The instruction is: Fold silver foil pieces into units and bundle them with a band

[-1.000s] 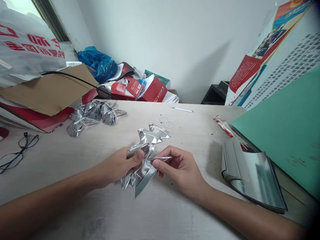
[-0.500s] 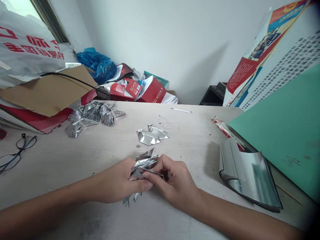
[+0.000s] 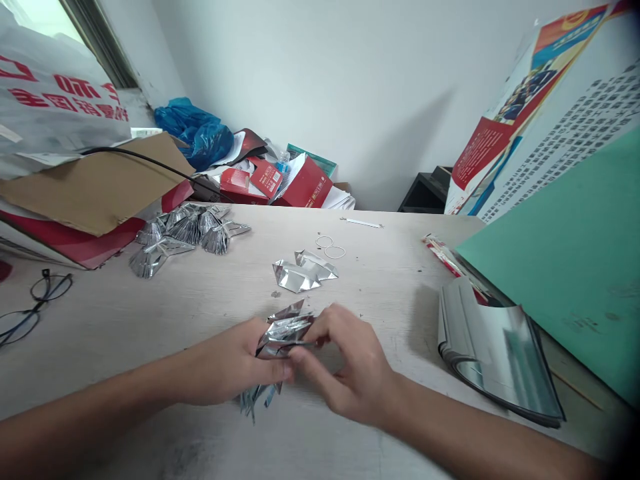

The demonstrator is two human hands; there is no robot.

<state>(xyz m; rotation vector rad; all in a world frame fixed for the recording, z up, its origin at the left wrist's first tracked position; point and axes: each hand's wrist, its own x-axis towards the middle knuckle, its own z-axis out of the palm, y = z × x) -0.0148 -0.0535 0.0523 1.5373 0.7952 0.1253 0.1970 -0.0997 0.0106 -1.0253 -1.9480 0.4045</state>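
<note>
My left hand (image 3: 225, 365) is closed round a bundle of folded silver foil paper (image 3: 285, 335), its thumb laid across the near side. Narrow foil ends poke out below that hand. At the bundle's right end, my right hand (image 3: 357, 370) pinches the foil edge between thumb and fingers; the exact fold is partly hidden. Just beyond lie two folded foil pieces (image 3: 296, 276), one overlapping the other. Behind them are two thin white rubber bands (image 3: 335, 253). Several fanned foil bundles (image 3: 187, 228) sit at the back left.
On the right, a thick stack of silver foil sheets (image 3: 495, 340) leans near a green board (image 3: 565, 267). Eyeglasses (image 3: 37, 307) lie at the left, below a cardboard box (image 3: 100, 187). A thin white strip (image 3: 363, 223) rests near the table's back edge.
My right hand has shifted slightly, its fingers now farther round the bundle's right end. The bundle has tilted and dipped a little, and more foil ends show below my left hand.
</note>
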